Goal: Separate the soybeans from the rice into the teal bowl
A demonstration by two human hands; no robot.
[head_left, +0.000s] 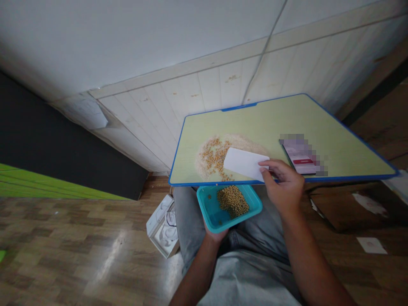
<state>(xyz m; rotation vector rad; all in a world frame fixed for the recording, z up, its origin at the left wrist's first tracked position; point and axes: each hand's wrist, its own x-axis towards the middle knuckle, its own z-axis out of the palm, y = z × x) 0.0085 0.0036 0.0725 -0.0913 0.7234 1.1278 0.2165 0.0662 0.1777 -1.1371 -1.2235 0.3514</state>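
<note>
Right hand fingers pinch white card against bean pile, centre frame; left hand fingers clasp teal tray below table edge as catcher.

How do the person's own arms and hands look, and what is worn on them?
The left forearm and the right forearm are bare; no sleeves show. The left hand and the right hand have no gloves, and no watch, bracelet or ring is visible. Grey jeans and a light grey shirt are worn.
</note>
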